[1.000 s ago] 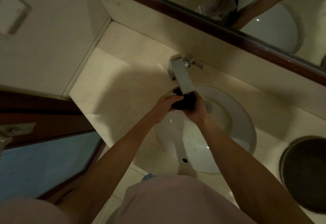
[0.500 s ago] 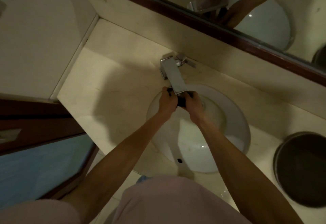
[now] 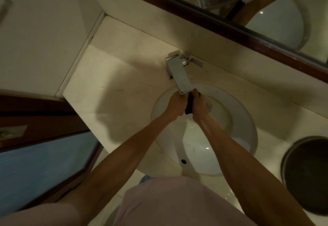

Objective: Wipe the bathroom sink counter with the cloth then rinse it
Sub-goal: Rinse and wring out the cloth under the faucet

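A dark cloth is bunched into a narrow strip right under the spout of the square chrome faucet, over the white oval sink. My left hand grips it from the left and my right hand grips it from the right, both pressed close together. Most of the cloth is hidden between my fingers. I cannot see a water stream under the spout. The beige stone counter spreads to the left of the sink.
A dark round bin or bowl sits at the right edge of the counter. A wood-framed mirror runs along the back wall. The faucet lever points right. A dark wooden door frame stands at the left.
My hands have squeezed the cloth from a rounded wad into a thin vertical strip, staying under the spout. The camera has shifted slightly.
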{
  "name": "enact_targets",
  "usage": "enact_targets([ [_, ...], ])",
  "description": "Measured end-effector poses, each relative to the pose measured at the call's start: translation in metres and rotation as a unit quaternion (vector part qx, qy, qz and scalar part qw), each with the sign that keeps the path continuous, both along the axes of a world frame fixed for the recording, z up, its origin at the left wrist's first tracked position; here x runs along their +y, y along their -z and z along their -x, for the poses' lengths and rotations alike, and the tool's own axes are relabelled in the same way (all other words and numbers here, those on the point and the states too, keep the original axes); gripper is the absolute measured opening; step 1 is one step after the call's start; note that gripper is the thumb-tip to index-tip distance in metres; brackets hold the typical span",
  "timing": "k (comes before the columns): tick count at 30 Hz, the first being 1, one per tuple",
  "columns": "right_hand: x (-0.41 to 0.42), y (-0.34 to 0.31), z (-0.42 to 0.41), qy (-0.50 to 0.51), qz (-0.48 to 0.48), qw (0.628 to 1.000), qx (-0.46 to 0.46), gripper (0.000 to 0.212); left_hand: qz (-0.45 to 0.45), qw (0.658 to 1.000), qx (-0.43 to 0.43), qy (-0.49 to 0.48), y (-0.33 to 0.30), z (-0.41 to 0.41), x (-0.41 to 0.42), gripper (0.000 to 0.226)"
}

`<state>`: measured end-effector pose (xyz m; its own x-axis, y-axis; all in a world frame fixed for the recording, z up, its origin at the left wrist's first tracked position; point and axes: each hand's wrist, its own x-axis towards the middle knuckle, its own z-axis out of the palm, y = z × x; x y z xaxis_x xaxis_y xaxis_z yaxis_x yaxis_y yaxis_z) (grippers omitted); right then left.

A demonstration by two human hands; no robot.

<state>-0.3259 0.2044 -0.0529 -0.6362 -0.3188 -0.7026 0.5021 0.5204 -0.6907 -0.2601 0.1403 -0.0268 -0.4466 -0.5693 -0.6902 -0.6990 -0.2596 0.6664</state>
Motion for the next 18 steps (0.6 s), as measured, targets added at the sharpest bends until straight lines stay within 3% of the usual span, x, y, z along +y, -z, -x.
enact_targets([
  [4,-0.010,-0.004,-0.018,-0.014,-0.009,1.000,-0.013,0.033,-0.085,0.996,-0.001,-0.024,0.004,-0.002,-0.029,0.021],
  [8,-0.002,-0.002,-0.002,-0.010,0.025,0.999,0.020,0.022,-0.080,0.997,-0.006,-0.020,-0.009,-0.002,-0.016,0.027],
  [13,0.014,0.006,0.014,0.049,0.005,0.969,-0.243,0.025,0.136,0.983,0.083,0.093,-0.019,-0.022,-0.006,0.022],
  [16,0.018,0.002,0.015,0.065,0.014,0.955,-0.289,0.024,0.193,0.959,0.138,0.155,-0.007,-0.046,-0.012,0.024],
  [18,0.016,0.001,0.010,0.046,0.024,0.960,-0.276,0.031,0.216,0.955,0.154,0.133,0.012,-0.061,-0.011,0.027],
])
